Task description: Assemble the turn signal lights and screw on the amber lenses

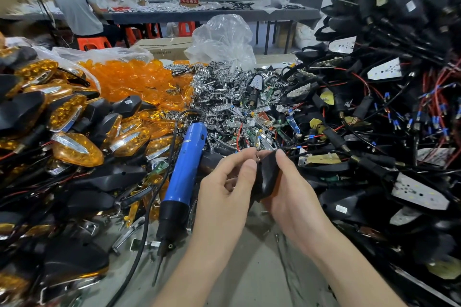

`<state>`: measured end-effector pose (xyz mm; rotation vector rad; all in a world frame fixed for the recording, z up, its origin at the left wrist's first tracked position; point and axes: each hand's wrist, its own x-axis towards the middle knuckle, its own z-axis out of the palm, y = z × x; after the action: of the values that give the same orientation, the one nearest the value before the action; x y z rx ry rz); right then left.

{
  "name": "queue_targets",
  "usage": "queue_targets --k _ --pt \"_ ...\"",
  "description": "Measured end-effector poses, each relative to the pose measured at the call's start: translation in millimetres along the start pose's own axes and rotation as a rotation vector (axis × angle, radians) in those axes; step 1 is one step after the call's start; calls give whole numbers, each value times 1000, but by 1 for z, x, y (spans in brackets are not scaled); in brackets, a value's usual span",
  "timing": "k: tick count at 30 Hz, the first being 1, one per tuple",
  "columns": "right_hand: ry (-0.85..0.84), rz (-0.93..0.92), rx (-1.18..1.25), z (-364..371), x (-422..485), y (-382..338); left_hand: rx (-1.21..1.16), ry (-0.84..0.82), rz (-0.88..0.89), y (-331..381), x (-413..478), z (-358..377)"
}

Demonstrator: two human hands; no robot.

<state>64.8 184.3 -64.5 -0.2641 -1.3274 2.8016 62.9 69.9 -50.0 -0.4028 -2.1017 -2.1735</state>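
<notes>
At nine o'clock lies a heap of finished black turn signals with amber lenses. Behind it, toward eleven o'clock, a clear plastic bag of loose amber lenses stands open. A blue electric screwdriver with a black nose and cord rests on the grey worktable, tip pointing to seven o'clock, just left of the hands. The left hand has its fingers curled, thumb and forefinger pinching the upper edge of a black plastic turn signal housing near the centre of the view. Whether a small part sits between those fingertips is too fine to tell. The right hand cradles the same housing from its three o'clock side, fingers wrapped behind it, thumb on top. At twelve o'clock glitters a pile of chrome reflectors. From one to four o'clock rises a tangle of black wired housings with white LED boards.
</notes>
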Motion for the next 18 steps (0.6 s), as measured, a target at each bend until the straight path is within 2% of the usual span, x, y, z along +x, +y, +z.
queue_targets --k 4,5,8,10,13,18 --pt "23 21 129 -1 3 -5 219 136 50 -2 3 -6" --pt "16 18 153 -1 3 -6 356 169 77 -5 4 -11" --pt "-19 -11 154 -1 4 -8 1025 312 171 -11 7 -27" --pt "-11 -48 123 -2 4 -8 1245 329 90 -12 10 -35" --pt "-2 -86 96 -6 5 -6 1338 252 -78 -14 15 -44" --pt "-26 -92 71 -8 6 -1 1326 233 -180 -15 23 -53"
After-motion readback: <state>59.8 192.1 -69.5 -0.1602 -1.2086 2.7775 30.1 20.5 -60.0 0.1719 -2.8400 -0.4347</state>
